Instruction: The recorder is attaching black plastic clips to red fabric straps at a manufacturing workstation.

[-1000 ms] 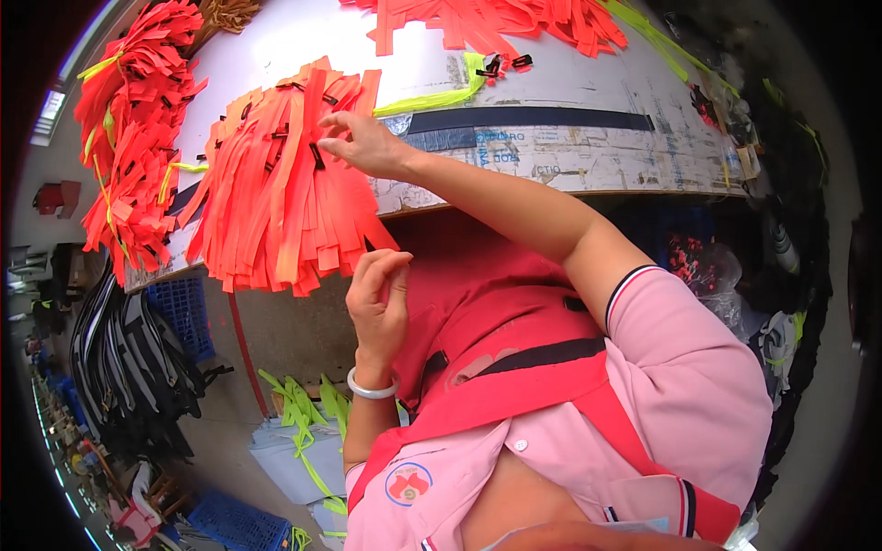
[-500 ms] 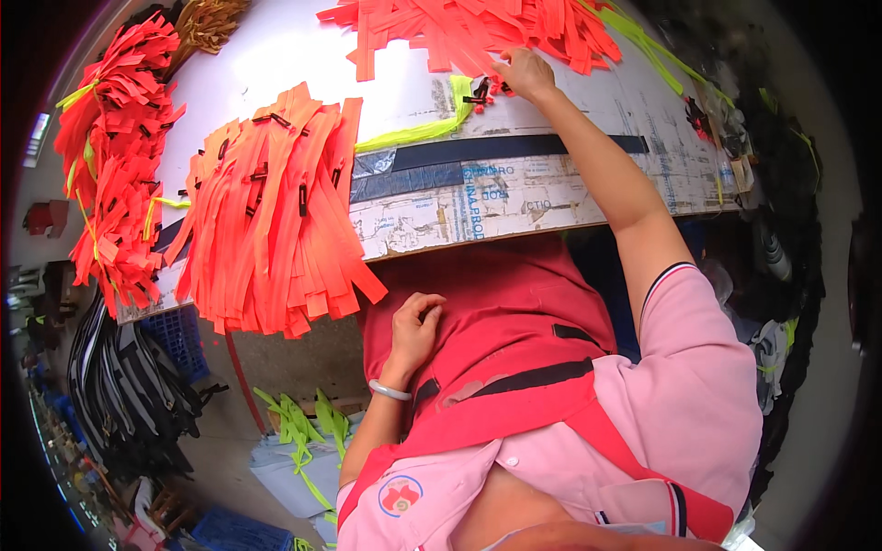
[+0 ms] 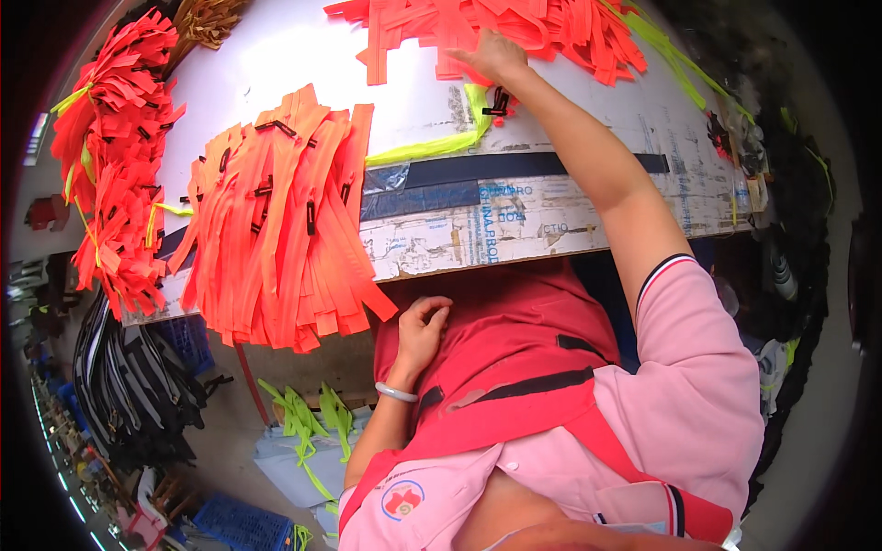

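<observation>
My right hand (image 3: 501, 59) reaches over the table to the near edge of a loose pile of orange-red zipper strips (image 3: 574, 41). One digit stretches out to the left over the strips; the other fingers are partly hidden, and nothing shows held. Just below it lie small black zipper sliders (image 3: 499, 101) with red bits, beside a neon yellow ribbon (image 3: 427, 147). My left hand (image 3: 423, 331), with a pale bangle at the wrist, rests curled in front of the red apron (image 3: 514, 321), apparently holding nothing. Left of centre, a fanned bundle of orange zippers (image 3: 280, 230) with black sliders overhangs the table's front edge.
Tied orange zipper bunches (image 3: 115, 174) hang along the left side of the white table (image 3: 276, 73). Dark tape (image 3: 542, 165) runs along its worn front. Black and grey strips (image 3: 129, 386) hang at lower left, above a blue crate (image 3: 243, 525). Yellow ties (image 3: 299, 413) lie below.
My right hand has moved up and slightly left, from beside the black sliders to the pile's edge. My left hand stays curled by the apron. The whole view has shifted slightly.
</observation>
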The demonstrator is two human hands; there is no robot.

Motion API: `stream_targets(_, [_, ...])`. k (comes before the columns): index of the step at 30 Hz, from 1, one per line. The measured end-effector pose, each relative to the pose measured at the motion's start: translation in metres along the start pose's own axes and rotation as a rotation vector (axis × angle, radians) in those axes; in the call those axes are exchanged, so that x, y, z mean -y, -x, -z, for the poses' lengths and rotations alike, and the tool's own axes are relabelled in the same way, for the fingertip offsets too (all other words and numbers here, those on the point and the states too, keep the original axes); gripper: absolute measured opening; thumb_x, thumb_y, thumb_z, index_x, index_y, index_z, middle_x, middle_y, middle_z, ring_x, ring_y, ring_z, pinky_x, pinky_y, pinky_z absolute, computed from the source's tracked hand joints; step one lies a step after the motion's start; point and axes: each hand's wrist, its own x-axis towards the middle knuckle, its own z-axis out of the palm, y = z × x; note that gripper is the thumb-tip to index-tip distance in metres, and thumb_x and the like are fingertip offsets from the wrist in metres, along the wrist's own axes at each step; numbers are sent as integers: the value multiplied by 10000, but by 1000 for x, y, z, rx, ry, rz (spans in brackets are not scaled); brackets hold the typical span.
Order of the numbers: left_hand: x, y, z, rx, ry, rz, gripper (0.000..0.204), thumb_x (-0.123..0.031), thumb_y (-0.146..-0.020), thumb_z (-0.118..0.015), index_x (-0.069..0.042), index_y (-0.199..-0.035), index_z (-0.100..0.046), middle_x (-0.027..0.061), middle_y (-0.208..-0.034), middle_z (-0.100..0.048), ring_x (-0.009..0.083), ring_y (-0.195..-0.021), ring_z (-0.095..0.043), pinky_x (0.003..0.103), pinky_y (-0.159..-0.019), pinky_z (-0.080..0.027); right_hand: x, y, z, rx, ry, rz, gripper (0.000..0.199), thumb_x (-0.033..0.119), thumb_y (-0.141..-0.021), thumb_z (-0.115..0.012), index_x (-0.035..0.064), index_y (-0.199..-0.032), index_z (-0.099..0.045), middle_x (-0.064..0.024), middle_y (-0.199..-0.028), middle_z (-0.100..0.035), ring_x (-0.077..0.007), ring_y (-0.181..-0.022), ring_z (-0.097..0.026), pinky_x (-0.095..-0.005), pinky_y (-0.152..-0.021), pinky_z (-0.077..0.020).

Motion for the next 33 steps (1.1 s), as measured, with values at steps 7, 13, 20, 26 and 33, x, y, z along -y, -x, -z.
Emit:
stream_targets(7, [5,-8,1,20,77,40,138,-51,-904,-608,2,-1020,-663,16,-804,-614,67,-626,-546,205,-537,-447,18,-24,2,259,-50,27,639,445,-788,-639,-18,-1220,-550,-239,-1114,-642,-361,-1037,-631,-443,-863,-506])
stream_targets(13, [3,-8,6,64,209,119,166,-60,-906,-614,4,-1051,-662,23,-807,-623,66,-626,-555,203,-531,-456,1,-45,1,81,-175,-53,492,282,-837,-533,-32,-1215,-505,-294,-1106,-618,-417,-1050,-601,-479,-899,-470])
stream_targets(20, [6,-8,10,55,234,103,164,-66,-915,-604,-3,-1054,-663,28,-745,-609,63,-582,-541,199,-512,-444,6,-30,-7,122,16,40,533,429,-892,-552,21,-1232,-510,-205,-1089,-655,-354,-1037,-625,-461,-862,-494])
stream_targets(26, [12,-7,12,69,329,157,181,-61,-903,-624,18,-1064,-651,46,-825,-635,82,-643,-573,212,-539,-479,19,-24,10,151,-390,33,747,531,-818,-641,-54,-1263,-510,-199,-1035,-676,-292,-1007,-645,-394,-840,-502])
stream_targets(33, [3,-7,10,83,327,119,172,-59,-915,-603,14,-1063,-650,28,-791,-618,73,-621,-560,209,-536,-478,29,-7,6,17,-72,208,574,457,-744,-750,-3,-1071,-646,-184,-1019,-680,-331,-967,-648,-398,-849,-502])
